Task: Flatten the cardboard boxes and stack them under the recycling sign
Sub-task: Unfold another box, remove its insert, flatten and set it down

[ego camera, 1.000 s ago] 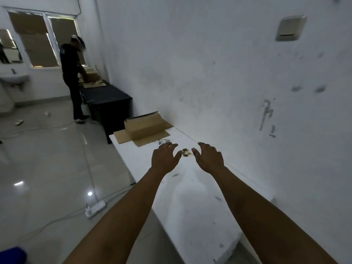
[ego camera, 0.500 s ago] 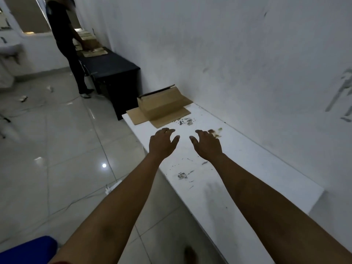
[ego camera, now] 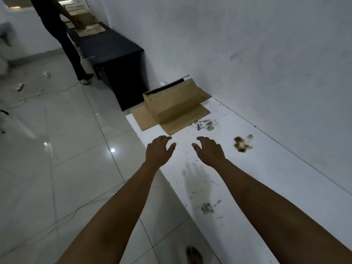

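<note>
1. Two bare hands reach out over a white table (ego camera: 285, 187); the left hand (ego camera: 159, 151) and the right hand (ego camera: 210, 151) hang side by side, apart from each other, palms down.
2. Both hands hold nothing: the fingers are spread and loosely bent, touching neither the table nor the cardboard.
3. A cardboard box (ego camera: 173, 100) sits on the table's far end, just beyond the fingertips of both hands, with its right side close to the white wall (ego camera: 247, 44).
4. The box lies on its side, its dark opening facing away from the hands, and its flaps lie flat on the table, one stretching out to the left and one toward the hands.
5. Between the near flap and the right hand's fingertips, a little to the right, there is a patch of dark specks (ego camera: 206, 125).
6. A brownish stain (ego camera: 242, 144) marks the table to the right of the right hand, near but not touching it.
7. A shadow of a hand (ego camera: 196, 180) falls on the tabletop between the two forearms.
8. Farther past the box stands a black table (ego camera: 114, 52) with more cardboard (ego camera: 91, 29) on it, and another person (ego camera: 62, 35) in dark clothes stands beside it, one hand at that cardboard.
9. Left of and below the left forearm is a glossy tiled floor (ego camera: 57, 168) with a cable (ego camera: 38, 94) trailing across it.
10. A bare foot (ego camera: 193, 254) shows on the floor below, between the forearms.
</note>
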